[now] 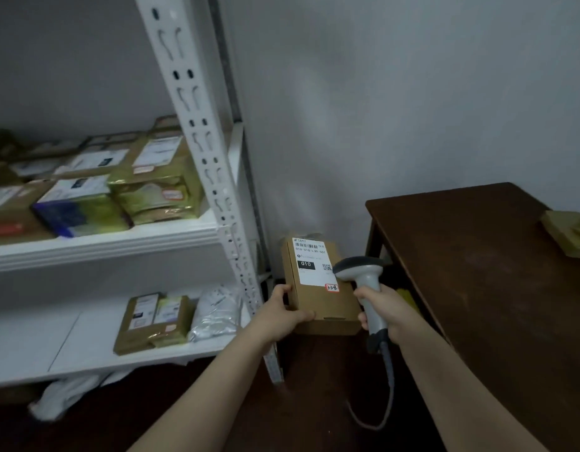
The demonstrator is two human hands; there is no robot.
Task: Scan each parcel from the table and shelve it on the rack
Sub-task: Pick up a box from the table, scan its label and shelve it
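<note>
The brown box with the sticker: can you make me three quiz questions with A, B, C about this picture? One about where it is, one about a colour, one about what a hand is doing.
1. Where is the cardboard box?
A) on the floor
B) held up by the left hand
C) inside a bag

2. What colour is the rack?
A) white
B) red
C) black

3. What is the right hand doing?
A) hanging open and empty
B) gripping the scanner
C) pressing on the box

Answers:
1 B: its fingers curl round the box's near corner, and the box rests on no surface.
2 A: the posts and shelves are white.
3 B: its fingers wrap the scanner's handle, with the head aimed at the box's label.
</note>
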